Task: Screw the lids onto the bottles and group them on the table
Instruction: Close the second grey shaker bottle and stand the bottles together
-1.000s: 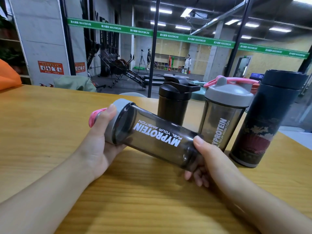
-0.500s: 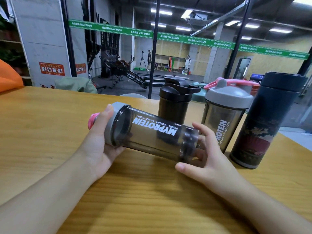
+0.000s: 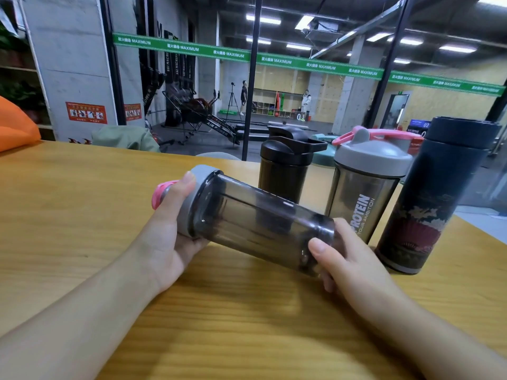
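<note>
Green banner reading MAXIMUM is running across the glass wall. Orange bag is sitting at the far left edge. Gym equipment is standing behind the glass, possibly rowing machines. Two people are standing far back by a tripod.

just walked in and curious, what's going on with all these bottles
A person holds a smoky shaker bottle sideways above the wooden table. The left hand grips its grey lid; the right hand grips the base, as if screwing the lid on. Three capped bottles stand together behind: a black shaker, a grey-lidded shaker and a dark flask.
</note>
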`<state>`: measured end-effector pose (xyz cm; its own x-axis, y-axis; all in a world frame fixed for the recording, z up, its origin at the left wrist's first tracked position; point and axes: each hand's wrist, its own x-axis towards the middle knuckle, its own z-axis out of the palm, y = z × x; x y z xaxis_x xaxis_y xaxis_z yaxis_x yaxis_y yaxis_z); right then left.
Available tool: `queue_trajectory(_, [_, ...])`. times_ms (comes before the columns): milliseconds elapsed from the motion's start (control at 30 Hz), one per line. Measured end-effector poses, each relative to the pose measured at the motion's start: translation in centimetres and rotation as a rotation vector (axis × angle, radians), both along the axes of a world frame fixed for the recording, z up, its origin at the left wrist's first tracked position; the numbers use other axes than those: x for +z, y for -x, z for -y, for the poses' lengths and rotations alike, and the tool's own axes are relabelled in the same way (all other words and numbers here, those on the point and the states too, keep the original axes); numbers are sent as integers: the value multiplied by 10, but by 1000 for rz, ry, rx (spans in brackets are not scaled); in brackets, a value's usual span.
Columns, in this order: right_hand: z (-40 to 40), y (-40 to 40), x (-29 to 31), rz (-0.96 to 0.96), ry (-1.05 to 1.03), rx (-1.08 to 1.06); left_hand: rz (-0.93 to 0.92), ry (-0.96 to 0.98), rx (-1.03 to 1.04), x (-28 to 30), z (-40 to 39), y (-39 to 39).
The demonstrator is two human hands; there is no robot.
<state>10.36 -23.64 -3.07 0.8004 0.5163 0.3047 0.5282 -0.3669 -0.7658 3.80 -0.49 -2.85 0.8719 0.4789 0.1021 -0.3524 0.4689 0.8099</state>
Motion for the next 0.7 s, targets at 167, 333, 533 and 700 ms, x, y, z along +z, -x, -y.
queue_trajectory(167, [-4,-6,-3,-196,-35,15,13,-34,-8,2,1,3])
queue_trajectory(333, [-7,-15,-8,-377,-42,71,51,-101,23,8,14,6])
queue_trajectory(533, [-8,-12,-12,-358,-214,132,82,-79,43,9,15,5])
queue_trajectory(700, [-3,-6,-12,-64,-108,188,69,-14,47,2,4,1])
